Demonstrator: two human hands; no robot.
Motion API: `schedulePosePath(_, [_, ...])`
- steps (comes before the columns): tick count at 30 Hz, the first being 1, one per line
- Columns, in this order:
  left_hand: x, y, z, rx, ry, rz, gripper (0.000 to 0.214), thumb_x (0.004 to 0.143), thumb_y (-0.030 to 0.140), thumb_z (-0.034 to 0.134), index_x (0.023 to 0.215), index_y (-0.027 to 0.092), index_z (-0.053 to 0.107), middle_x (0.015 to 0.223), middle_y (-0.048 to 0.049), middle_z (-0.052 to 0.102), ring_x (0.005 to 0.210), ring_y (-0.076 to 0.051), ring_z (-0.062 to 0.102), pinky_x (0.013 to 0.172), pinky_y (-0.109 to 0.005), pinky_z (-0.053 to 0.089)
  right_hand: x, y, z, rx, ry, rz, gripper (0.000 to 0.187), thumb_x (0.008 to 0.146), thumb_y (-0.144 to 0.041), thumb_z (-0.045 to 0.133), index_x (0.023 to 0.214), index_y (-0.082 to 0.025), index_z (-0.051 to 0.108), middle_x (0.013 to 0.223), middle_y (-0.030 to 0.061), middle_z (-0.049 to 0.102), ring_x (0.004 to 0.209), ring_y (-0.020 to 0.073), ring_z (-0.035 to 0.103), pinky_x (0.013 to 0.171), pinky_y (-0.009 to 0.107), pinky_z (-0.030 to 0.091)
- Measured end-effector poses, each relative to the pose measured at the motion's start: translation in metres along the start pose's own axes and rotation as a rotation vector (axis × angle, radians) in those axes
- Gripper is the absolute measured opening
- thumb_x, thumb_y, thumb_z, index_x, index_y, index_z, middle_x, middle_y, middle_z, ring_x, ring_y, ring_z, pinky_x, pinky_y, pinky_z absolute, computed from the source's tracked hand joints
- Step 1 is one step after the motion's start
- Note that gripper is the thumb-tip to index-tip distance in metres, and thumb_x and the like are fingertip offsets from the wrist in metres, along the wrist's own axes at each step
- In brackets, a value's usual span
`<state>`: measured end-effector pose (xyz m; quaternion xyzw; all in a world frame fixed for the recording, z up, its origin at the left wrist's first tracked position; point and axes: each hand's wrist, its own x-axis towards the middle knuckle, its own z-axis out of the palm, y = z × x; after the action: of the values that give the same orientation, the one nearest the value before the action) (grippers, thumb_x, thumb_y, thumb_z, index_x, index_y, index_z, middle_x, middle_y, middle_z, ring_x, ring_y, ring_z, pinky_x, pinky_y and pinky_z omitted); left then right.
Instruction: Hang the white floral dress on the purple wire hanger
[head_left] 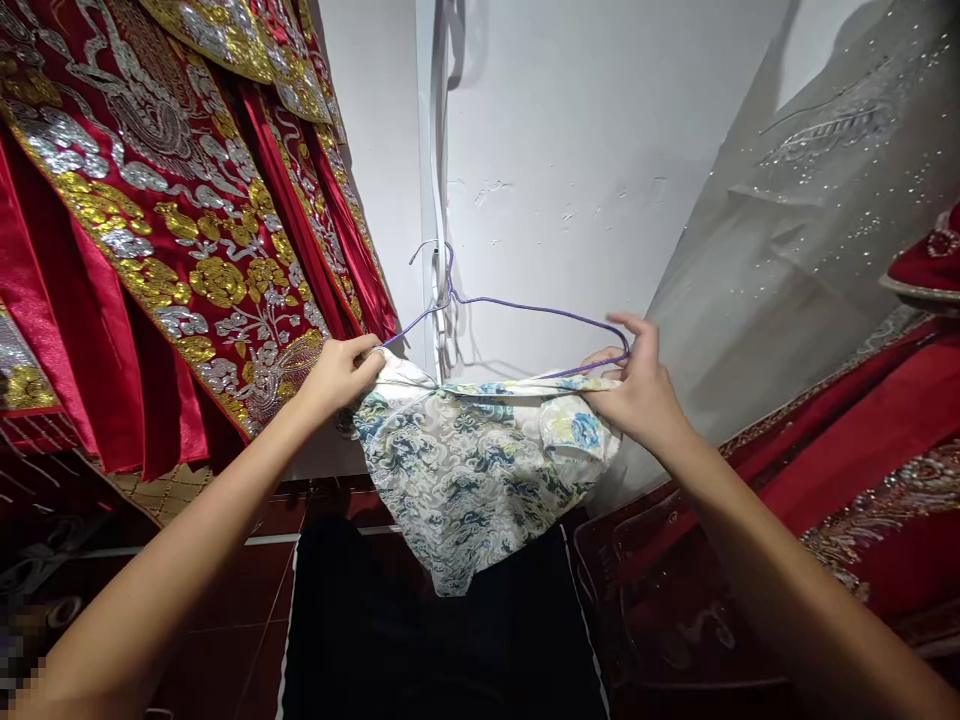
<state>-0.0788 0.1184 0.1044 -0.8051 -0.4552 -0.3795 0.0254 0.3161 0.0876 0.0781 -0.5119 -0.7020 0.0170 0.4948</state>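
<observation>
Two hands hold a patterned garment along a purple hanger.
At 9 o'clock the left hand pinches the garment's pale edge, fingertips closed; at 3 o'clock the right hand holds its top edge loosely, fingers partly spread around the hanger's end. The cloth droops from centre toward 6 o'clock; it looks light, soft, apt to slide along the thin hanger, so its upper corners seem the best hold.
</observation>
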Motion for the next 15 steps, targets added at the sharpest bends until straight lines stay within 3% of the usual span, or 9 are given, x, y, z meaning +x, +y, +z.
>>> schedulePosePath(1, [-0.001, -0.001, 0.0, 0.011, -0.001, 0.007, 0.025, 0.088, 0.028, 0.043, 0.076, 0.016, 0.062, 0.057, 0.0036, 0.047, 0.053, -0.011, 0.041, 0.057, -0.025, 0.031, -0.003, -0.002, -0.003, -0.017, -0.052, 0.005, 0.104, 0.066, -0.025, 0.072, 0.154, -0.021, 0.016, 0.095, 0.006, 0.069, 0.057, 0.0181, 0.059, 0.059, 0.032, 0.048])
schedulePosePath(2, [-0.001, -0.002, -0.001, 0.021, -0.005, 0.013, 0.025, 0.089, 0.029, 0.044, 0.074, 0.016, 0.06, 0.056, 0.004, 0.044, 0.053, -0.011, 0.039, 0.056, -0.025, 0.03, -0.005, -0.003, -0.006, -0.056, -0.12, 0.015, 0.103, 0.068, -0.027, 0.071, 0.155, -0.021, 0.016, 0.094, 0.0063, 0.069, 0.056, 0.0185, 0.059, 0.058, 0.032, 0.047])
schedulePosePath(4, [-0.001, -0.004, -0.001, 0.042, -0.015, 0.013, 0.025, 0.089, 0.03, 0.045, 0.072, 0.017, 0.058, 0.054, 0.0044, 0.04, 0.051, -0.011, 0.037, 0.054, -0.026, 0.028, -0.007, -0.004, -0.012, -0.147, -0.299, 0.034, 0.073, 0.073, -0.03, 0.066, 0.142, -0.02, 0.045, 0.082, 0.0043, 0.069, 0.057, 0.0195, 0.059, 0.055, 0.031, 0.044])
schedulePosePath(6, [0.0, -0.004, -0.001, 0.064, -0.014, 0.004, 0.025, 0.088, 0.03, 0.046, 0.069, 0.017, 0.056, 0.053, 0.0045, 0.038, 0.05, -0.011, 0.034, 0.053, -0.027, 0.026, -0.006, -0.005, -0.016, -0.2, -0.419, 0.036, 0.032, 0.076, -0.03, 0.062, 0.106, -0.02, 0.07, 0.068, 0.0022, 0.066, 0.058, 0.0194, 0.058, 0.054, 0.029, 0.041])
schedulePosePath(8, [0.001, -0.002, 0.0, 0.067, -0.01, 0.004, 0.025, 0.087, 0.029, 0.045, 0.067, 0.017, 0.054, 0.053, 0.0043, 0.037, 0.05, -0.011, 0.034, 0.053, -0.027, 0.025, -0.002, -0.006, -0.016, -0.196, -0.336, 0.044, 0.021, 0.075, -0.029, 0.062, 0.091, -0.02, 0.072, 0.062, 0.0007, 0.063, 0.055, 0.0175, 0.056, 0.051, 0.027, 0.038])
schedulePosePath(11, [0.001, 0.001, 0.0, 0.046, -0.011, 0.027, 0.026, 0.088, 0.029, 0.044, 0.066, 0.017, 0.053, 0.053, 0.004, 0.037, 0.05, -0.011, 0.035, 0.053, -0.027, 0.025, 0.01, -0.005, -0.01, -0.131, -0.091, 0.089, 0.046, 0.072, -0.028, 0.067, 0.117, -0.019, 0.067, 0.066, 0.0007, 0.064, 0.055, 0.0165, 0.054, 0.05, 0.026, 0.038])
schedulePosePath(13, [0.001, 0.0, -0.003, 0.05, -0.012, 0.032, 0.028, 0.088, 0.03, 0.045, 0.065, 0.018, 0.051, 0.053, 0.0039, 0.037, 0.051, -0.011, 0.035, 0.054, -0.027, 0.025, 0.02, -0.002, -0.007, -0.062, -0.098, 0.101, 0.045, 0.07, -0.028, 0.069, 0.115, -0.019, 0.069, 0.072, 0.003, 0.067, 0.06, 0.018, 0.058, 0.052, 0.026, 0.04])
schedulePosePath(15, [0.001, -0.007, -0.007, 0.065, 0.0, 0.01, 0.029, 0.089, 0.033, 0.047, 0.065, 0.018, 0.051, 0.055, 0.0033, 0.04, 0.052, -0.011, 0.037, 0.055, -0.026, 0.027, 0.029, 0.001, -0.006, 0.036, -0.198, 0.126, 0.023, 0.07, -0.03, 0.07, 0.089, -0.018, 0.074, 0.07, 0.0038, 0.067, 0.063, 0.019, 0.06, 0.054, 0.027, 0.041])
